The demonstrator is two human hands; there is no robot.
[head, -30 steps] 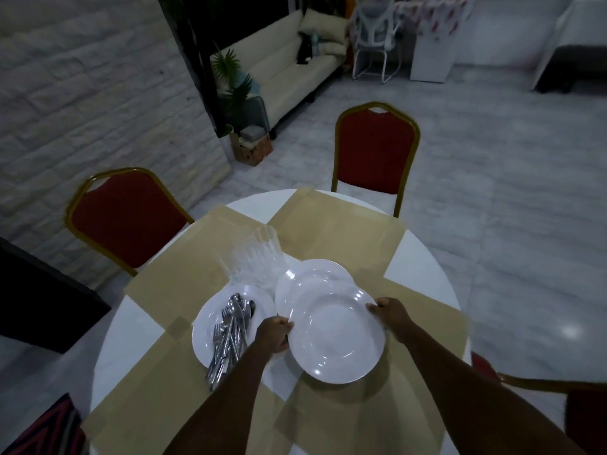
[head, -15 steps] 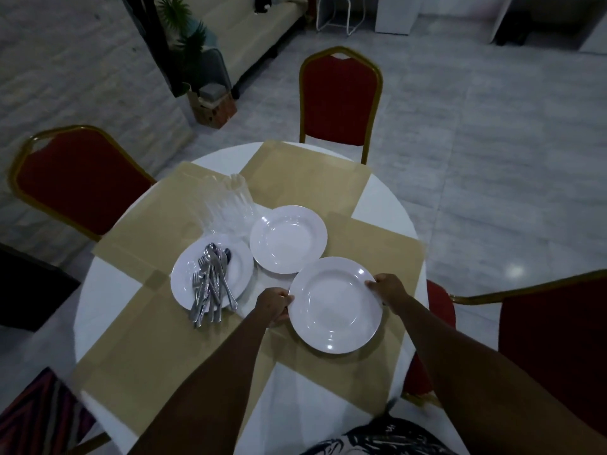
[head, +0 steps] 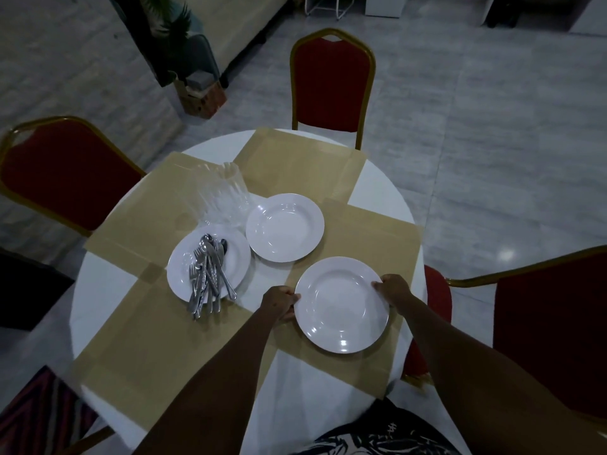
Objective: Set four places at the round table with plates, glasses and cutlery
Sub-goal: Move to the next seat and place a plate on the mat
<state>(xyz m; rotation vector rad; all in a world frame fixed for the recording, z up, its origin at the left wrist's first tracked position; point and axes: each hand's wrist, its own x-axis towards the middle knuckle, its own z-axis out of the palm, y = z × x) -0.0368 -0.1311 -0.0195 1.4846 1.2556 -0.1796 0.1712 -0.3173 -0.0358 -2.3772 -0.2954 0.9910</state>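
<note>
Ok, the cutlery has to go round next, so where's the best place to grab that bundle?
Probably by the handle ends, coming from the near side: they overhang the near rim of the plate beneath, so fingers can close around them, while the heads lie flat in its well.

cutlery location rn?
Head view, left of centre: the cutlery lies piled on a white plate, in front of the glasses, handles overhanging its near rim.
</note>
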